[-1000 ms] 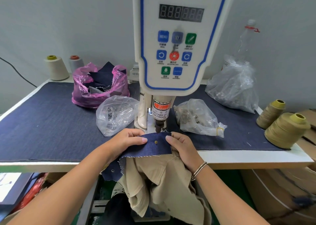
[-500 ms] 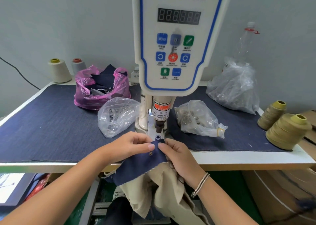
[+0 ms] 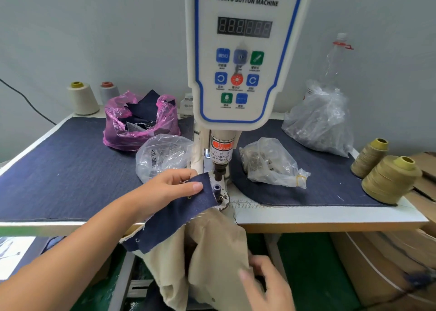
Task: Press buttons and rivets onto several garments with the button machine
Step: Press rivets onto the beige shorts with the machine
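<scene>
The white servo button machine (image 3: 245, 58) stands at the table's middle, its dark punch (image 3: 219, 171) over the lower die (image 3: 217, 188). My left hand (image 3: 169, 188) pinches the upper edge of a navy denim strip (image 3: 179, 214), just left of the die. A small rivet shows on the strip near my fingertips, another near its lower end. Beige trousers (image 3: 212, 254) hang from the table's front edge under the strip. My right hand (image 3: 266, 284) is low at the trousers with fingers curled at the cloth; its grip is blurred.
A clear bag of metal parts (image 3: 162, 155) lies left of the machine, another (image 3: 271, 164) right of it. A pink bag of denim scraps (image 3: 139, 124) sits behind. A big clear bag (image 3: 318, 122), yellow thread cones (image 3: 389, 178) and cardboard boxes (image 3: 401, 263) are at the right.
My right hand has let go of the denim strip and dropped down to the beige trousers. My left hand has pulled the strip leftward, uncovering the die.
</scene>
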